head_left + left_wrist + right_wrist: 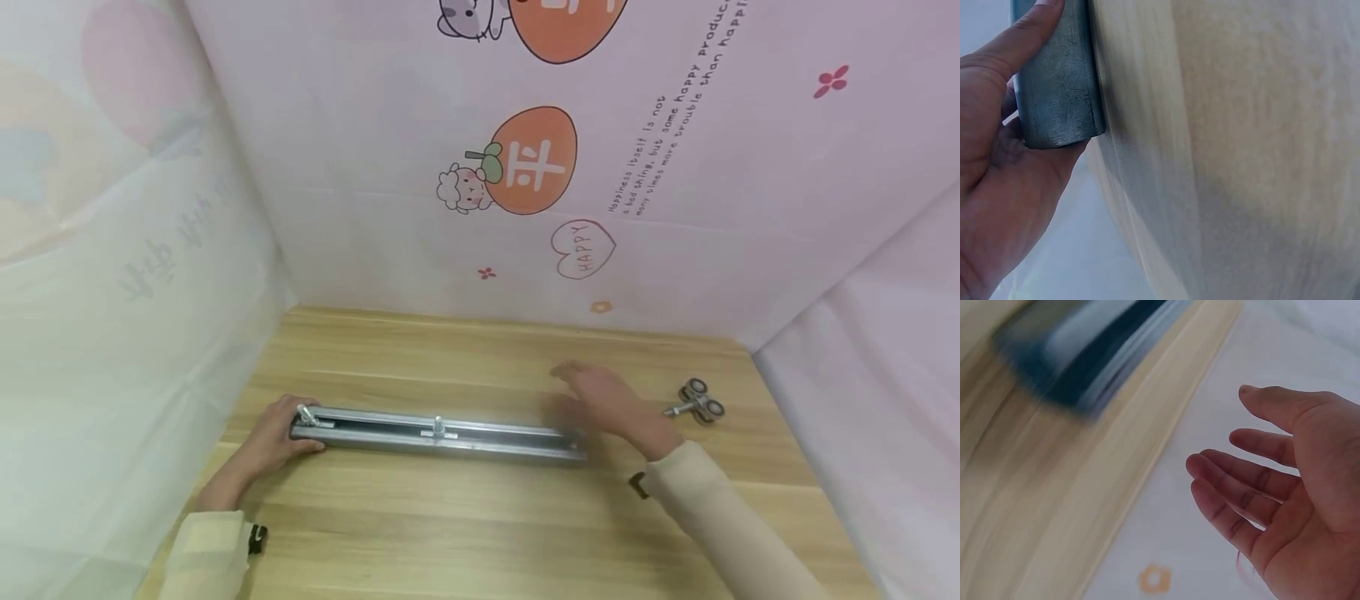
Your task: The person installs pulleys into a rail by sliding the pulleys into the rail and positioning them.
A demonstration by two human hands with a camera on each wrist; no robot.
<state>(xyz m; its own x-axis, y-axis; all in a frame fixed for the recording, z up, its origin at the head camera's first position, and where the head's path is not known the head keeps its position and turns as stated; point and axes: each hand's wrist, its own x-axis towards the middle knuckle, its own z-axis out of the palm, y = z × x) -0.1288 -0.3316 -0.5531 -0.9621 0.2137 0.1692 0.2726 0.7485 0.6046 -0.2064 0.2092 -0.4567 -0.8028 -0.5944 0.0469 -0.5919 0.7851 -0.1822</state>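
Note:
A grey metal channel rail (480, 447) lies on the wooden table, its slotted side up. My left hand (273, 442) grips the rail's left end, thumb on the near side and fingers on the far side. In the left wrist view the thumb presses the rail's smooth wall (1060, 81). One bolt (306, 415) stands tilted in the slot by that hand, another bolt (439, 427) upright near the middle. My right hand (600, 402), blurred, is by the rail's right end. In the right wrist view it holds nothing, fingers spread and apart from the rail.
A roller trolley (699, 402) with wheels and a threaded stem lies on the table to the right of my right hand. White printed cloth walls (390, 250) rise behind the table and on both sides.

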